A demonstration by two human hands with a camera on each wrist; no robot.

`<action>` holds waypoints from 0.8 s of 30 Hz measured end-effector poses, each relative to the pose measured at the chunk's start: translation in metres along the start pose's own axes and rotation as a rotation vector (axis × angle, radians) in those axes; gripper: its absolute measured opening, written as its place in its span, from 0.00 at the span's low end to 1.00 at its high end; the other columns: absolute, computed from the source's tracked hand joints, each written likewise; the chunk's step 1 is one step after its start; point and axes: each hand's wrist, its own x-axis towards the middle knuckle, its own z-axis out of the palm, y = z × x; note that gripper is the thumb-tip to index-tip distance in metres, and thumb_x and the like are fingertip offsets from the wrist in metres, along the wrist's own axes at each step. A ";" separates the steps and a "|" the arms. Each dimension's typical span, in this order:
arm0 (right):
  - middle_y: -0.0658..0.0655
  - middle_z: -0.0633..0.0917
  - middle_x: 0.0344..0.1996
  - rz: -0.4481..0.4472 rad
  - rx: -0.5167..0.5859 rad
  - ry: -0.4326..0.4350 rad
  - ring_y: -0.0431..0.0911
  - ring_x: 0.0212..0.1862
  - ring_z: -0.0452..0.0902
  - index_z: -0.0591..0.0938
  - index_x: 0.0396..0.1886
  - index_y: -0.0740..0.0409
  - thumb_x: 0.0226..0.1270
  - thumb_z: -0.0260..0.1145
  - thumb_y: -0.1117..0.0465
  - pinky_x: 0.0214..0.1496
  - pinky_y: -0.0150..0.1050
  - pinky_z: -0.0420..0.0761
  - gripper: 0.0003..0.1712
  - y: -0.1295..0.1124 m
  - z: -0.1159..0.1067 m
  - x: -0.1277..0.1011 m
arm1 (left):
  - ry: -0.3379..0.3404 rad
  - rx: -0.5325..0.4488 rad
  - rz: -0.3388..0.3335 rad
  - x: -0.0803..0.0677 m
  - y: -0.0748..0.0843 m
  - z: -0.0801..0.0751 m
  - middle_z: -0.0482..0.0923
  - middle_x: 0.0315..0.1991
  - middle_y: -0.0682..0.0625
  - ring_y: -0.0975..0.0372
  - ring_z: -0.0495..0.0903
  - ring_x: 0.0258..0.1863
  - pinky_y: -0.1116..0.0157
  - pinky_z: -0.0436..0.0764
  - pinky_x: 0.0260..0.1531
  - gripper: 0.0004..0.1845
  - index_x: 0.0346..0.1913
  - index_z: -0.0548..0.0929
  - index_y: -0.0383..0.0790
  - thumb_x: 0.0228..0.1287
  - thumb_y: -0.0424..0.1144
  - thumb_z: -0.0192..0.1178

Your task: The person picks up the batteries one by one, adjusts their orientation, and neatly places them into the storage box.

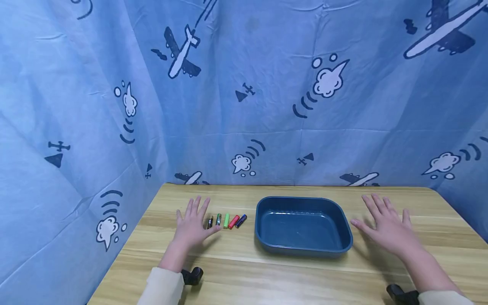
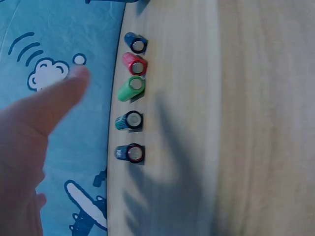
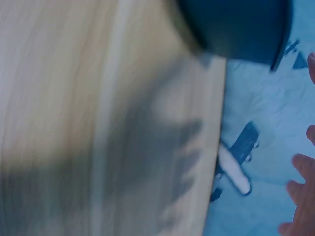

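Observation:
Several batteries lie in a row on the wooden table left of the middle: a black one [image 1: 210,222], a dark green one [image 1: 218,219], a light green one [image 1: 226,220], a red one [image 1: 234,222] and a dark blue one [image 1: 241,220]. My left hand [image 1: 192,227] hovers beside them with fingers spread and holds nothing; its thumb overlaps the row's near side in the head view. To the right of a dark blue rectangular bin [image 1: 303,250], my right hand [image 1: 390,231] is held over the table, fingers spread, gripping nothing.
The wooden table [image 1: 236,275] ends at a blue curtain [image 1: 267,110] printed with airplanes and clouds, which hangs behind it and along the left side. Black wrist cameras [image 1: 196,275] sit below both hands.

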 end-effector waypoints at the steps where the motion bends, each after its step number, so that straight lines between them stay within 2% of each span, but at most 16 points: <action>1: 0.69 0.46 0.70 -0.008 0.026 -0.003 0.67 0.69 0.33 0.41 0.74 0.51 0.64 0.53 0.36 0.56 0.69 0.23 0.49 -0.005 -0.002 0.001 | 0.003 -0.011 0.020 0.001 -0.001 -0.001 0.43 0.72 0.42 0.46 0.41 0.70 0.34 0.40 0.58 0.51 0.73 0.50 0.49 0.51 0.66 0.60; 4: 0.73 0.58 0.66 -0.022 0.075 -0.017 0.71 0.64 0.49 0.48 0.73 0.56 0.65 0.54 0.37 0.56 0.72 0.41 0.47 -0.017 -0.008 0.006 | -0.003 -0.046 0.062 0.006 -0.002 -0.005 0.50 0.70 0.40 0.46 0.48 0.69 0.37 0.46 0.60 0.49 0.72 0.53 0.46 0.51 0.58 0.65; 8: 0.74 0.64 0.61 -0.001 0.091 -0.062 0.72 0.59 0.58 0.56 0.70 0.61 0.65 0.53 0.36 0.51 0.71 0.56 0.45 -0.030 -0.009 0.009 | -0.055 -0.094 0.083 0.011 -0.001 -0.009 0.56 0.68 0.41 0.47 0.55 0.67 0.39 0.53 0.59 0.46 0.71 0.57 0.43 0.52 0.51 0.67; 13: 0.75 0.65 0.61 0.011 0.086 -0.088 0.73 0.58 0.59 0.60 0.68 0.63 0.64 0.54 0.35 0.49 0.71 0.60 0.45 -0.039 -0.001 0.008 | -0.159 -0.167 0.079 0.014 -0.002 -0.008 0.58 0.68 0.41 0.46 0.57 0.65 0.38 0.54 0.58 0.43 0.69 0.59 0.41 0.52 0.48 0.68; 17: 0.75 0.64 0.59 0.028 0.086 -0.091 0.72 0.56 0.62 0.60 0.67 0.64 0.63 0.55 0.36 0.47 0.72 0.61 0.45 -0.043 0.004 0.007 | -0.219 -0.228 0.093 0.014 -0.005 -0.007 0.62 0.66 0.40 0.46 0.60 0.64 0.43 0.56 0.60 0.42 0.68 0.62 0.39 0.51 0.45 0.69; 19: 0.73 0.70 0.53 0.054 0.101 -0.093 0.68 0.50 0.70 0.62 0.65 0.66 0.64 0.56 0.39 0.42 0.67 0.68 0.43 -0.045 0.006 0.007 | -0.251 -0.247 0.095 0.014 -0.007 -0.006 0.63 0.65 0.40 0.46 0.61 0.64 0.45 0.57 0.61 0.41 0.68 0.62 0.38 0.51 0.44 0.69; 21: 0.68 0.76 0.42 0.090 0.137 -0.109 0.61 0.38 0.75 0.63 0.64 0.68 0.65 0.57 0.43 0.34 0.56 0.73 0.40 -0.047 0.008 0.008 | -0.274 -0.254 0.091 0.015 -0.009 -0.005 0.64 0.65 0.40 0.46 0.61 0.64 0.46 0.57 0.61 0.41 0.68 0.63 0.39 0.52 0.43 0.69; 24: 0.57 0.76 0.27 0.144 0.192 -0.135 0.48 0.25 0.71 0.64 0.62 0.69 0.66 0.56 0.48 0.23 0.41 0.69 0.35 -0.049 0.010 0.009 | -0.290 -0.265 0.076 0.016 -0.012 -0.005 0.63 0.65 0.41 0.46 0.61 0.64 0.46 0.57 0.61 0.40 0.68 0.63 0.40 0.52 0.41 0.68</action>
